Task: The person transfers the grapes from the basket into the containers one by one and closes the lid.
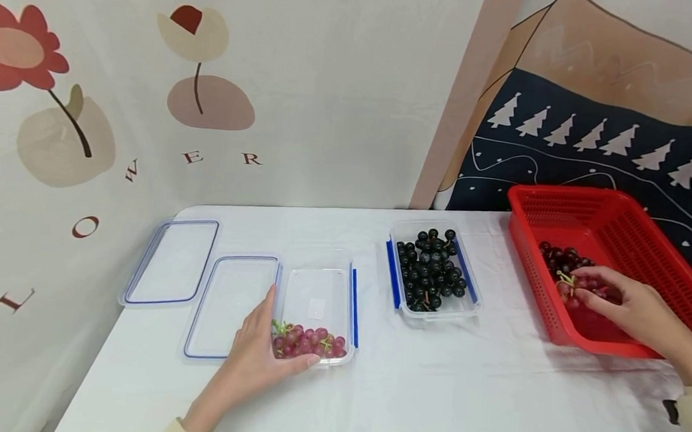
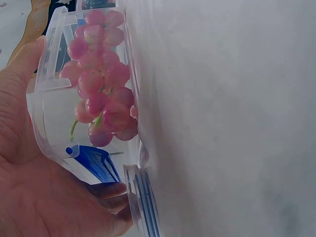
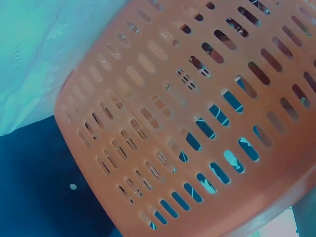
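White table, flower backdrop. Left hand [image 1: 254,356] steadies clear box [image 1: 319,294], fingers curled on its corner. Right hand [image 1: 626,306] in red basket [image 1: 664,262], fingers closing on grapes [image 1: 566,261]. Grapes soft, bruise easily; lift by stem.

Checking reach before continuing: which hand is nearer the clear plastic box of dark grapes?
Left. The left hand holds the clear box of red grapes beside the clear plastic box of dark grapes; the right hand reaches into the red basket.
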A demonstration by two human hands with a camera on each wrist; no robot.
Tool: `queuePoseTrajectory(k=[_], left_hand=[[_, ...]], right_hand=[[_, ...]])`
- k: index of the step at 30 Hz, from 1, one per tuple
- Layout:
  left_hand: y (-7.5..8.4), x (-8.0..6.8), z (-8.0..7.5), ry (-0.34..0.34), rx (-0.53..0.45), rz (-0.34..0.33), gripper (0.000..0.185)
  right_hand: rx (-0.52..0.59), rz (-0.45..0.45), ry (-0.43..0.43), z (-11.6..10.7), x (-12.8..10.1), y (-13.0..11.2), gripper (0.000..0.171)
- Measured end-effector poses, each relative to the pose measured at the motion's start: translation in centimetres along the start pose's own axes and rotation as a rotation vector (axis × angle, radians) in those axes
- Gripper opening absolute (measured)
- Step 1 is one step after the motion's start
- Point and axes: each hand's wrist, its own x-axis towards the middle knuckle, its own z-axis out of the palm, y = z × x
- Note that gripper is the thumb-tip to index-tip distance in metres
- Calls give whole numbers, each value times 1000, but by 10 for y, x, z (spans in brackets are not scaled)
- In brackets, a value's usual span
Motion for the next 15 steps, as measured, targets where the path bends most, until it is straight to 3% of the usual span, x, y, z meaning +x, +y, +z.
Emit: queuePoseTrajectory(k=[15], left_hand=[[0, 0, 0, -7, 0, -4, 147]], right_hand=[[45, 67, 230, -1, -1, -17, 39]])
